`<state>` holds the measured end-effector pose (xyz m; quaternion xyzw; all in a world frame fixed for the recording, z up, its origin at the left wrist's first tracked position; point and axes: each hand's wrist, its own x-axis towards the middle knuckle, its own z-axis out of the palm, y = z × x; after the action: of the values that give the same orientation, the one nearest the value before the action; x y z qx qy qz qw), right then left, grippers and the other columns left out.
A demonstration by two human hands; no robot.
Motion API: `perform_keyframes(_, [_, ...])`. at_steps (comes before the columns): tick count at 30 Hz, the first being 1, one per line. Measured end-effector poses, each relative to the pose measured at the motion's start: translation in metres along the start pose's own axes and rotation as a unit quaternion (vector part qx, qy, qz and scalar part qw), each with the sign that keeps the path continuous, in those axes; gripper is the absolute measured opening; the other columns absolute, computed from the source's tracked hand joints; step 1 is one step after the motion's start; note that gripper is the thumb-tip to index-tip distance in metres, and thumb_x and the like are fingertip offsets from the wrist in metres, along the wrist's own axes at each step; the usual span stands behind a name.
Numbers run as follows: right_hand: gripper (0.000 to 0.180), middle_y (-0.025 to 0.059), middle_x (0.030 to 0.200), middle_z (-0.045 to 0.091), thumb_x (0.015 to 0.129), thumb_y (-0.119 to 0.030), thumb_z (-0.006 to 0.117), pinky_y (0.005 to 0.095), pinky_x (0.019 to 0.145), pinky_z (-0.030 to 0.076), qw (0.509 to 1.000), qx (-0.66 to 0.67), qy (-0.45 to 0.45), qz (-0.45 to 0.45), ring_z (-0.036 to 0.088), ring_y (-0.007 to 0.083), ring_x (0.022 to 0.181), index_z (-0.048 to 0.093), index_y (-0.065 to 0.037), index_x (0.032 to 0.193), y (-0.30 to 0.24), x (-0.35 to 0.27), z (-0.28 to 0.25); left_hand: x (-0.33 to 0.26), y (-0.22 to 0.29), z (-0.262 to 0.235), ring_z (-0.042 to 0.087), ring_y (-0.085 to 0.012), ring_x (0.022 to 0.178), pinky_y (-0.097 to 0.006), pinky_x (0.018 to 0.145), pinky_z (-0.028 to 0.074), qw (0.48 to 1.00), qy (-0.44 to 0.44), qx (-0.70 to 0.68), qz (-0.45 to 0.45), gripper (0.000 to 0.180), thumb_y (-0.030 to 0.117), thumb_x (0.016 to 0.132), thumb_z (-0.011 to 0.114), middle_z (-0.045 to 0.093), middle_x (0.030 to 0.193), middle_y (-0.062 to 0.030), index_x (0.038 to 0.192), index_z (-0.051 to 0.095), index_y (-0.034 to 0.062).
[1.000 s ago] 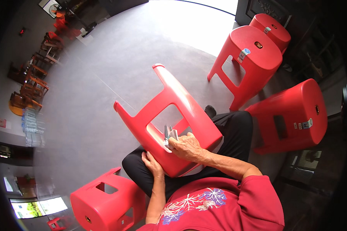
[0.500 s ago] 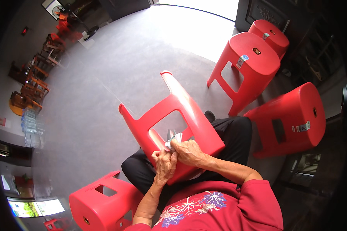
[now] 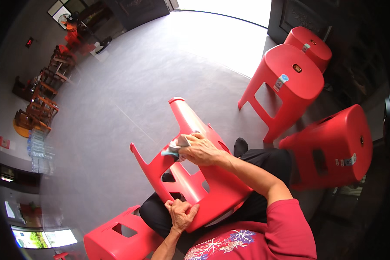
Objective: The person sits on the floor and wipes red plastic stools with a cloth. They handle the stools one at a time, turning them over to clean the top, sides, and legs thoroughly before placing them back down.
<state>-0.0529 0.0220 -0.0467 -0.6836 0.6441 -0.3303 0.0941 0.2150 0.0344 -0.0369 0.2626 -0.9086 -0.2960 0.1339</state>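
Observation:
A red plastic stool (image 3: 223, 182) lies tipped across my lap, its legs pointing away from me. With my right hand (image 3: 201, 150) I grip a crumpled cloth (image 3: 175, 147), grey and white with a teal part, against the stool's crossbar between the legs. My left hand (image 3: 181, 215) is closed over the stool's near left edge, close to the seat end. The stool hides part of my dark trousers (image 3: 266, 166).
Upright red stools (image 3: 292, 71) stand at the right, one behind another. A nearer red stool (image 3: 333, 149) is beside my right knee, and another red stool (image 3: 117, 242) sits at lower left. Wooden chairs (image 3: 41, 106) and stacked bottle packs (image 3: 39, 149) line the left wall.
My right hand has moved away from my left, carrying the cloth up to the crossbar. The left hand has shifted down onto the stool's edge. The stool has turned slightly.

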Motion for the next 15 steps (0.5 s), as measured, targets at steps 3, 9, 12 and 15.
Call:
perform_keyframes(3, [0.026, 0.0082, 0.115, 0.053, 0.087, -0.014, 0.053, 0.0437, 0.095, 0.035, 0.999, -0.004, 0.032, -0.009, 0.050, 0.0274, 0.111, 0.058, -0.019, 0.112, 0.035, 0.049, 0.014, 0.000, 0.002, -0.006, 0.045, -0.0186, 0.061, -0.041, 0.081, 0.026, 1.000, -0.017, -0.019, -0.010, 0.036, 0.037, 0.073, 0.074, 0.047, 0.054, -0.0002, 0.055, 0.055, 0.0116])
perform_keyframes(9, [0.036, 0.0095, 0.128, 0.046, 0.088, -0.012, 0.050, 0.0504, 0.089, 0.042, 0.982, -0.050, 0.076, 0.164, 0.045, 0.0340, 0.117, 0.053, -0.025, 0.121, 0.116, 0.123, 0.047, 0.001, -0.004, -0.011, 0.043, -0.0181, 0.058, -0.039, 0.077, 0.025, 0.999, -0.047, -0.021, -0.006, 0.038, 0.041, 0.071, 0.075, 0.046, 0.054, 0.0013, 0.056, 0.055, 0.0117])
perform_keyframes(12, [0.034, 0.0124, 0.113, 0.058, 0.091, -0.017, 0.047, 0.0455, 0.087, 0.044, 0.943, 0.127, 0.074, 0.300, 0.049, 0.0368, 0.113, 0.050, -0.022, 0.125, 0.151, 0.139, 0.056, 0.001, -0.006, -0.015, 0.042, -0.0180, 0.058, -0.039, 0.077, 0.024, 0.998, -0.040, -0.038, -0.017, 0.039, 0.041, 0.070, 0.075, 0.045, 0.054, 0.0015, 0.055, 0.054, 0.0118])
perform_keyframes(15, [0.030, 0.0241, 0.104, 0.061, 0.091, -0.015, 0.036, 0.0505, 0.087, 0.042, 0.922, 0.233, 0.152, 0.270, 0.055, 0.0452, 0.101, 0.050, -0.015, 0.117, 0.170, 0.119, 0.069, 0.000, -0.010, -0.018, 0.041, -0.0180, 0.058, -0.038, 0.077, 0.024, 0.998, -0.026, -0.053, -0.032, 0.040, 0.041, 0.070, 0.075, 0.044, 0.053, 0.0015, 0.054, 0.053, 0.0119])
